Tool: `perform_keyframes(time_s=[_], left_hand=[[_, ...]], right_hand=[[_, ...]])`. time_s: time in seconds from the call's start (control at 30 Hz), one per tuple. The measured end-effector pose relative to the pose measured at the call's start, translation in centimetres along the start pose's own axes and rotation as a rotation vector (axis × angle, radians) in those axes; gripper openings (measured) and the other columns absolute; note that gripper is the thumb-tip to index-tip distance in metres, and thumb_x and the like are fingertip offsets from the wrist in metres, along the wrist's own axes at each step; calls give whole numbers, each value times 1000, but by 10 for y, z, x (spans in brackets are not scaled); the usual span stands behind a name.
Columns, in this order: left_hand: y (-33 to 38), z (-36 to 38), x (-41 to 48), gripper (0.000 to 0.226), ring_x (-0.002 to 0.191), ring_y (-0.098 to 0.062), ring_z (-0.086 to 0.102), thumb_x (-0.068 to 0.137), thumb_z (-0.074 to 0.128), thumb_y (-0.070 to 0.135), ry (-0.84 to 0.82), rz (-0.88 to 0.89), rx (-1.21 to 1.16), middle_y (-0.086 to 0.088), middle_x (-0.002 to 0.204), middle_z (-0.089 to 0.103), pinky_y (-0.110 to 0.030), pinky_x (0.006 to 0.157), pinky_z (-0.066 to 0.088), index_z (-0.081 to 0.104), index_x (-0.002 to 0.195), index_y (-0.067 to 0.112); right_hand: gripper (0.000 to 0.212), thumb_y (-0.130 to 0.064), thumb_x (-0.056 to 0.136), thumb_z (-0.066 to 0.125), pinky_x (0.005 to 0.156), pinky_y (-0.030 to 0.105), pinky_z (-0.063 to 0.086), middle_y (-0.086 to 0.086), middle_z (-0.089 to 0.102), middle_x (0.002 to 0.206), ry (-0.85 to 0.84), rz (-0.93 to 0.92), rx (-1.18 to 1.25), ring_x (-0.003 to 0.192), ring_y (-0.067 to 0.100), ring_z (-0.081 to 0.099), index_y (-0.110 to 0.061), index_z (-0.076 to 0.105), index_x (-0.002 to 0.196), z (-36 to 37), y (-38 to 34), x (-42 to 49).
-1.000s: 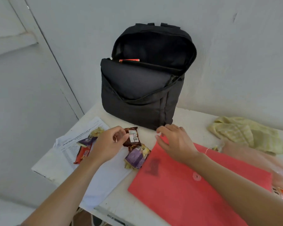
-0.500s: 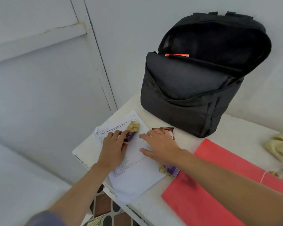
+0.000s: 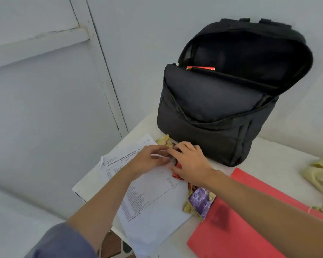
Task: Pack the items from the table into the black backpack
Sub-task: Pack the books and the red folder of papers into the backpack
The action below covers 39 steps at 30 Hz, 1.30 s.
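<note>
— What's the biggest thing there?

— The white table (image 3: 280,155), and on it the black backpack (image 3: 222,108). It stands upright at the back against the wall. Its main compartment is unzipped and gaping, and the front panel sags forward. A thin red-orange item (image 3: 200,68) pokes up just inside the opening.

— And the things to pack?

— A red folder (image 3: 250,220) lies flat at the near right. Beside it on the left is a printed sheet of paper (image 3: 147,202) that hangs over the table's near edge. Then come the small snack packets. A crumpled purple packet (image 3: 199,200) sits where the paper meets the folder. A yellow wrapper (image 3: 163,139) lies just in front of the backpack's base, and a red packet (image 3: 176,175) shows partly from under a palm. A yellow-green cloth (image 3: 321,170) lies well apart at the far right.

— Where are the hands?

— Both are low over the paper, just in front of the backpack and near each other. The left hand (image 3: 147,161) reaches in with its fingers stretched out almost straight, their tips near the yellow wrapper. The right hand (image 3: 190,162) lies palm down over the red packet with its fingers bent; I cannot tell whether it grips the packet or only covers it. The purple packet lies under the right wrist, untouched. The folder is beneath the right forearm.
</note>
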<state>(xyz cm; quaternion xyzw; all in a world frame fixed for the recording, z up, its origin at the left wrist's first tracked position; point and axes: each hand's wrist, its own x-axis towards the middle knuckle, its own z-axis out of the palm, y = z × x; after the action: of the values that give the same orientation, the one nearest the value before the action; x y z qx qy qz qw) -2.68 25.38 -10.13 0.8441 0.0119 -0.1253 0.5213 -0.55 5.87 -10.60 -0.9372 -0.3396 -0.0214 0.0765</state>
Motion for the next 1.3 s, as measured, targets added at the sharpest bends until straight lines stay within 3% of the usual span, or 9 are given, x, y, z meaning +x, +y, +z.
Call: perform_keyframes(time_s=[0.13,0.23,0.4,0.63,0.73,0.9,1.07,1.2,1.3], left_hand=[[-22,-35,-6,23,110,-17,62,95,71,25,257,-52,382,7,118,65,-37,97,53,66,114,37],[-43,-55,-14,46,132,-24,42,92,66,52,316,-208,724,1,138,48,-46,108,33,52,135,40],[-54,-69,-17,93,135,-27,37,77,54,86,323,-359,869,-4,143,40,-51,107,29,34,150,33],[-54,-73,-15,96,121,-27,52,68,53,92,316,-389,928,-5,127,54,-49,100,32,46,132,21],[-51,-80,-9,81,104,-23,58,67,57,91,251,-405,898,2,108,61,-44,89,31,54,108,21],[-52,-89,-12,61,77,-13,58,66,77,73,209,-277,666,2,90,60,-30,64,42,51,83,20],[-9,-104,-41,49,73,-13,60,64,88,56,266,-34,580,1,82,64,-29,59,41,59,80,20],[55,-118,-59,48,72,-13,59,58,88,60,296,190,677,5,77,62,-33,63,43,60,78,27],[100,-119,-59,59,78,-20,61,62,86,66,297,365,774,4,84,64,-39,71,46,69,92,18]], right_hand=[[49,-53,100,41,104,40,35,-2,50,133,-76,54,-29,128,22,41,-30,45,143,7,2,-2],[45,-43,101,41,104,41,37,1,48,135,-49,42,-54,130,24,38,-25,47,142,5,-5,3],[51,-49,104,30,110,49,31,1,26,157,-182,-23,-71,141,25,29,-33,29,152,10,-17,5],[50,-49,105,26,108,52,33,2,31,153,-171,93,-143,136,28,34,-20,47,140,8,-19,8],[48,-47,105,26,101,49,38,1,35,151,-79,51,-141,128,29,42,-22,48,139,17,-8,-1],[53,-52,105,16,107,43,35,-3,30,158,-81,55,-107,133,25,39,-27,40,146,21,4,-7],[78,-73,93,5,112,41,30,-8,26,161,-141,99,-10,138,21,35,-30,33,152,7,2,-7],[85,-90,78,38,110,47,39,-17,49,141,-65,166,415,131,14,45,-41,34,147,-13,-13,2],[80,-67,72,75,111,40,42,-16,56,137,52,190,771,126,10,52,-37,45,140,-33,-24,9]])
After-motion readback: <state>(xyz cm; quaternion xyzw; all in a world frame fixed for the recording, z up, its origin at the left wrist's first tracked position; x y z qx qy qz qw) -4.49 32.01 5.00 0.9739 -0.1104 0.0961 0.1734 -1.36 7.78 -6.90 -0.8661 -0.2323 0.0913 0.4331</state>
